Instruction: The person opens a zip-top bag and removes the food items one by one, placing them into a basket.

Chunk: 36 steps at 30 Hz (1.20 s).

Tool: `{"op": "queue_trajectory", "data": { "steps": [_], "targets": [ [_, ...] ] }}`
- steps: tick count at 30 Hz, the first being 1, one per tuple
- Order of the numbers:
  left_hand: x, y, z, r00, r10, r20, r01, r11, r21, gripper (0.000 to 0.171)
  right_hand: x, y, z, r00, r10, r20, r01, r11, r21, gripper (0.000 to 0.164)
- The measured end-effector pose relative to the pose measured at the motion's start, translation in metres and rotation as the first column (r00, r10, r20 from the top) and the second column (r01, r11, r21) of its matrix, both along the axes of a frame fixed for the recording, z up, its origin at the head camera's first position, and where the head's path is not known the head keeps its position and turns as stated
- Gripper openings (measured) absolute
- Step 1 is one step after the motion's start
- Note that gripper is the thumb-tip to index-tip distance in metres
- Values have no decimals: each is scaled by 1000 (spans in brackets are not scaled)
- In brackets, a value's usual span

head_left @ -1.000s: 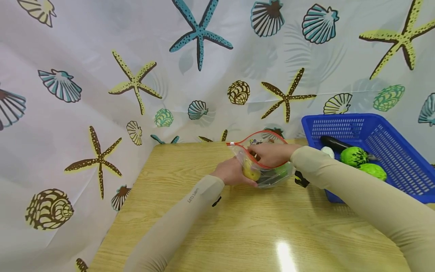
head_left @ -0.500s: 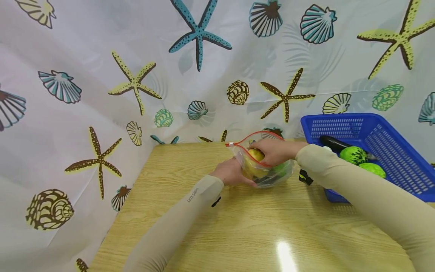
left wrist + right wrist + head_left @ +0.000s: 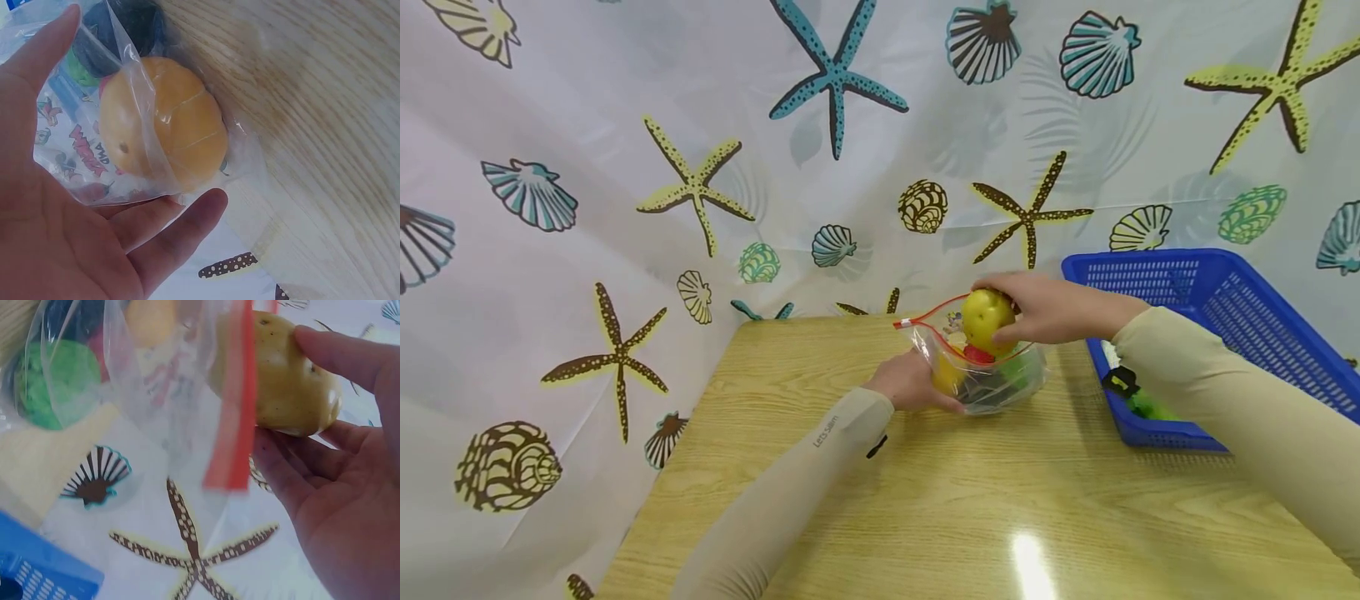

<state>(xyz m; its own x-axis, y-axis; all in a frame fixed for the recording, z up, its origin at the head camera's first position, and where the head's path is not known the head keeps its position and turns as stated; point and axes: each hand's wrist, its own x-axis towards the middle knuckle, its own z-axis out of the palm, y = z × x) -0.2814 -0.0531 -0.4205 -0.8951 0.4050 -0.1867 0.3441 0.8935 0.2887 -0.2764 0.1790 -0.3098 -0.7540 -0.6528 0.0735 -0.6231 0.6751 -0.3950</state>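
Observation:
A clear zip bag [image 3: 1041, 375] with a red-edged mouth stands on the table, tilted toward the left hand. My left hand [image 3: 910, 381] cups its left side, thumb in front and fingers behind. Through the plastic show an orange pumpkin-shaped piece [image 3: 169, 125], a dark rounded piece [image 3: 134, 28] and a green piece [image 3: 59, 381]; a bit of red [image 3: 977, 355] peeks out at the mouth. My right hand [image 3: 1048, 307] grips a yellow-brown potato [image 3: 987, 318] right at the bag's opening. In the right wrist view the bag's red edge overlaps the potato [image 3: 294, 381].
To the right stands a blue plastic basket [image 3: 1176, 437]; my right forearm crosses over it. Green pieces [image 3: 1150, 406] and something white [image 3: 1108, 354] show inside it. A wooden table [image 3: 925, 517] lies underneath, with a seashell-print curtain [image 3: 865, 192] right behind.
My right hand has come up and right out of the bag, bringing the potato from inside up to the mouth. My left hand has stayed put. The right forearm now covers more of the basket.

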Motion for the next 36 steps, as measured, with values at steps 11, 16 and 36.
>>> {"op": "queue_trajectory", "data": {
  "steps": [11, 16, 36],
  "targets": [
    [-1, 2, -2, 1000, 0, 6, 0, 999, -45, 115, 22, 53, 26, 982, -128, -138, 123, 991, -50, 69],
    [-1, 3, -2, 1000, 3, 15, -2, 998, -69, 89, 31, 87, 32, 963, -201, -180, 192, 979, -67, 70],
    [-1, 5, -2, 1000, 4, 30, 0, 991, -136, 82, 28, 175, -36, 969, -249, 5, 243, 948, 208, 65]
  ]
}}
